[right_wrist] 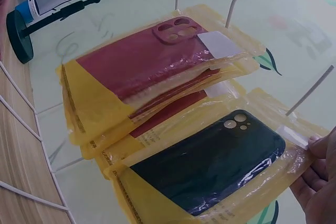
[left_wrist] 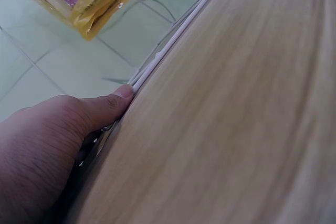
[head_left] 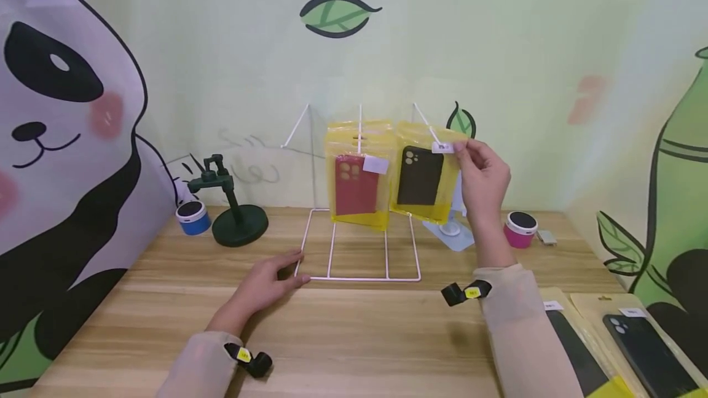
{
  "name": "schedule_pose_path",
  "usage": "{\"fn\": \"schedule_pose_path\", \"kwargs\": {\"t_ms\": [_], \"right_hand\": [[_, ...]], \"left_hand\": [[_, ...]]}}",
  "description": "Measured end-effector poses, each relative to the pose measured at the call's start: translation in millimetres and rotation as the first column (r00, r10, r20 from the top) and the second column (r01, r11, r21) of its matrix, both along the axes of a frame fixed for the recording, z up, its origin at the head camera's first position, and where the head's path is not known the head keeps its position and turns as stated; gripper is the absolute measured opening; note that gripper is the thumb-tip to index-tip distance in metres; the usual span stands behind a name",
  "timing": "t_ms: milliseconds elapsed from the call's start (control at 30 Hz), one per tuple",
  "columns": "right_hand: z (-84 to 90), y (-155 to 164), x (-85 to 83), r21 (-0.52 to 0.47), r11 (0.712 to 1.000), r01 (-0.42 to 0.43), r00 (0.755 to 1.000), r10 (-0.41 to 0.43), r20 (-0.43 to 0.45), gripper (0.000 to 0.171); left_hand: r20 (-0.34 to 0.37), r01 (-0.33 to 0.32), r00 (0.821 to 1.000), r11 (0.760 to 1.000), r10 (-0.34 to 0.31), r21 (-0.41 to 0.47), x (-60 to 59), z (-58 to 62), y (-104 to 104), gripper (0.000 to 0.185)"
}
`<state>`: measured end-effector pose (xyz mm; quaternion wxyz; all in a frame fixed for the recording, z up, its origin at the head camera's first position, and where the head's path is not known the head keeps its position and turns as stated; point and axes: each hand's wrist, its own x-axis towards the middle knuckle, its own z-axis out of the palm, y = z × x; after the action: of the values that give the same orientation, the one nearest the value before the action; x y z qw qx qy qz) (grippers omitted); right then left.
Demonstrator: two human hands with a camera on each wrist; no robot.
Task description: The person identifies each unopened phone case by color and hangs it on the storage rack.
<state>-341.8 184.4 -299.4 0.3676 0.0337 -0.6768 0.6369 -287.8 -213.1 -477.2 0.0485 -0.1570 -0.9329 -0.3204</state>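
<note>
A painted wall point(head_left: 498, 48) fills the upper part of the head view, and below it the wood-grained surface point(head_left: 359, 336) runs across the lower half. At centre stands a white wire rack point(head_left: 354, 279), its base flat on the surface and its prongs up in front of the wall. At lower left of centre the left hand point(head_left: 271, 281) rests on the rack's front left corner, fingers fairly straight, thumb against the wire. Right of centre, the right hand point(head_left: 487, 174) pinches the upper right corner of a yellow bag with a black phone case point(head_left: 420, 174) between thumb and fingertips. Beside it, at the middle, hang yellow bags with a red phone case point(head_left: 356, 186) in front. More packaged phone cases point(head_left: 644, 343) lie at lower right; a dark green stand point(head_left: 238, 226) is at centre left. Smallest are the right-hand prong point(head_left: 427, 124) and the white tag point(head_left: 442, 148) at its tip; whether the prong passes through the bag's hole cannot be told. If it does not, letting go would probably drop the bag. A sideways tug could also crease the thin film or knock the red-case bags, and a hard pull might tip the light rack should the left hand's pressure slacken.
</note>
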Motion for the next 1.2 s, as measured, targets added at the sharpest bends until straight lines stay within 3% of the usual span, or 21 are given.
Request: {"fn": "schedule_pose_path", "kwargs": {"t_ms": [233, 400, 500, 633, 700, 767, 967, 1100, 1200], "right_hand": [[-2.9, 5, 5.7, 0.016, 0.998, -0.068, 0.998, 0.068, -0.001, 0.030], [-9.1, 18, 18.8, 0.054, 0.989, -0.141, 0.990, 0.140, 0.022, 0.031], [-15.3, 27, 30.7, 0.072, 0.976, -0.208, 0.976, 0.202, 0.077, 0.033], [-24.1, 44, 48.7, 0.213, 0.934, -0.287, 0.947, 0.244, 0.208, 0.037], [-27.9, 57, 56.2, 0.346, 0.882, -0.321, 0.933, 0.231, 0.276, 0.037], [-32.6, 74, 62.3, 0.474, 0.809, -0.347, 0.922, 0.202, 0.332, 0.036], [-59.2, 136, 74.2, 0.699, 0.536, -0.474, 0.869, 0.159, 0.468, 0.020], [-75.6, 178, 83.0, 0.722, 0.352, -0.596, 0.786, 0.071, 0.614, 0.031], [-84.7, 198, 88.0, 0.696, 0.284, -0.660, 0.719, -0.033, 0.695, 0.044]], "left_hand": [[-0.007, -0.001, 1.000, 1.000, 0.001, -0.002, 1.2, -1.1, 3, 0.063], [-0.010, -0.001, 1.000, 1.000, 0.001, 0.008, 0.8, -3.1, 2, 0.064], [-0.013, -0.005, 1.000, 1.000, 0.005, 0.007, 0.0, -4.8, -1, 0.064], [-0.015, -0.008, 1.000, 1.000, 0.008, 0.005, -0.7, -3.5, -5, 0.064], [-0.019, -0.008, 1.000, 1.000, 0.008, 0.014, -1.3, -1.3, -5, 0.063], [-0.025, -0.006, 1.000, 1.000, 0.007, 0.016, -1.9, -0.2, -5, 0.063], [-0.021, 0.003, 1.000, 1.000, -0.003, -0.002, -2.9, 0.2, -3, 0.063], [-0.024, 0.010, 1.000, 1.000, -0.010, 0.001, -3.3, 0.5, 1, 0.063], [-0.025, 0.015, 1.000, 1.000, -0.015, -0.007, -2.9, -0.4, 3, 0.064]]}}
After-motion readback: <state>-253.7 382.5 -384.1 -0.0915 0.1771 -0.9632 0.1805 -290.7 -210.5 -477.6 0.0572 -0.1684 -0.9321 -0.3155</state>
